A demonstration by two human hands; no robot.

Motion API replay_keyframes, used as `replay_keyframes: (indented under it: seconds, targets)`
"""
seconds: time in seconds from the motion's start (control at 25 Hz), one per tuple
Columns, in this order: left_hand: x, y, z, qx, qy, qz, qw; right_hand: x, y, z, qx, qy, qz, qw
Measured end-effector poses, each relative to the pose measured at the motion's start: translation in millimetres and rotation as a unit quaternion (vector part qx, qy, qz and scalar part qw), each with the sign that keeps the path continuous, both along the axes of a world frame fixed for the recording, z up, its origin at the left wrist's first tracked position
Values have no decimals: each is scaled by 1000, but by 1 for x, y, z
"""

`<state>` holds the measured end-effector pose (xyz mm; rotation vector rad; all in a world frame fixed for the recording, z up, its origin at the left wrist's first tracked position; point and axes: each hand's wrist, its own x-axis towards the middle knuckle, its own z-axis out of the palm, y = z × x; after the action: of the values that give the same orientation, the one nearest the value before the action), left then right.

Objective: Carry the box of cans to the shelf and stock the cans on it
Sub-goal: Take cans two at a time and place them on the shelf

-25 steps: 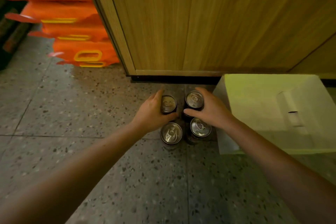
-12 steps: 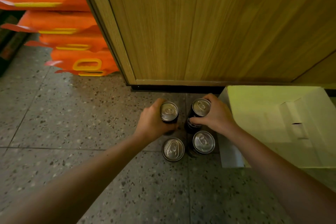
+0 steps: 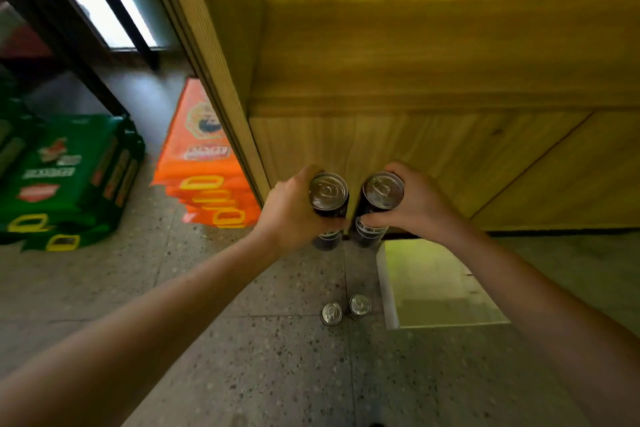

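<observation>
A person's left hand point(image 3: 292, 210) and right hand point(image 3: 417, 206) each wrap a dark drink can point(image 3: 328, 199) point(image 3: 379, 203) upright — apparently bound for the wooden shelf point(image 3: 433, 55) above. Two cans point(image 3: 331, 313) point(image 3: 360, 304) wait on the floor beside the emptied box point(image 3: 388, 288).

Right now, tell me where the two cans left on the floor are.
In the head view, the two cans stand side by side on the speckled floor, just left of the open box, below the hands.
</observation>
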<state>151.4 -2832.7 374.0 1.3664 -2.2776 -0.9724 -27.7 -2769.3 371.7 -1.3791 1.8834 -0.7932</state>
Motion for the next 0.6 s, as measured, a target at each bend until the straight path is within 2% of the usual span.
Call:
replay_keyframes:
  seconds: [0.24, 0.36, 0.6]
  targets:
    - [7, 1, 254, -52, 35, -28, 998, -3, 7, 261, -36, -16, 6, 999]
    - [8, 3, 370, -79, 84, -31, 993, -3, 11, 381, -77, -3, 14, 997]
    - [-7, 0, 533, -108, 183, -41, 976, -2, 13, 540, -163, -8, -26, 986]
